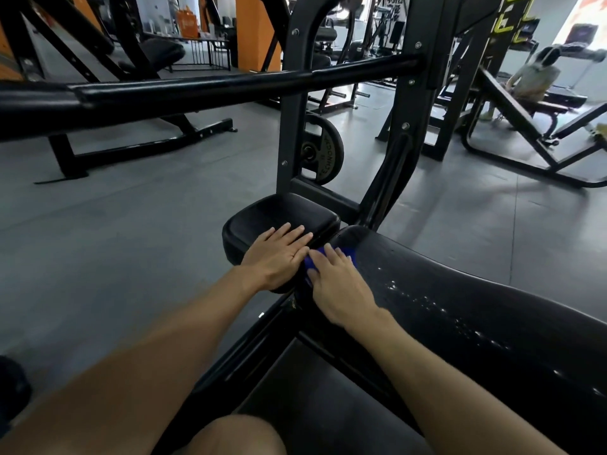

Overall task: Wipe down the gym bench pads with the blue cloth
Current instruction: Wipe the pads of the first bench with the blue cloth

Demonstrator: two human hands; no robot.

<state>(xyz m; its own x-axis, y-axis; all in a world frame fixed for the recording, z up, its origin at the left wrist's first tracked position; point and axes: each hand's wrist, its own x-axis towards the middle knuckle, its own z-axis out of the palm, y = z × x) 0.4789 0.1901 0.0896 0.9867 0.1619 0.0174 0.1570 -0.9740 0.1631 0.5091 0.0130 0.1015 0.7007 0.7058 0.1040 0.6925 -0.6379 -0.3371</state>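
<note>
The small black seat pad [262, 213] sits at the centre, and the long black back pad [460, 307] runs from it toward the lower right, its surface worn and flecked. My left hand [276, 254] lies flat on the near part of the seat pad with straight fingers. My right hand [335, 284] presses the blue cloth [348, 254] onto the near end of the back pad, right by the gap between the two pads. Most of the cloth is hidden under my fingers.
A black bar [230, 85] crosses above the bench, carried by the upright frame [290, 126] with a weight plate [323, 149] behind it. Other benches stand left and right on the grey floor [131, 231]. A person [535, 77] sits at the far right. My knee [230, 435] shows at the bottom.
</note>
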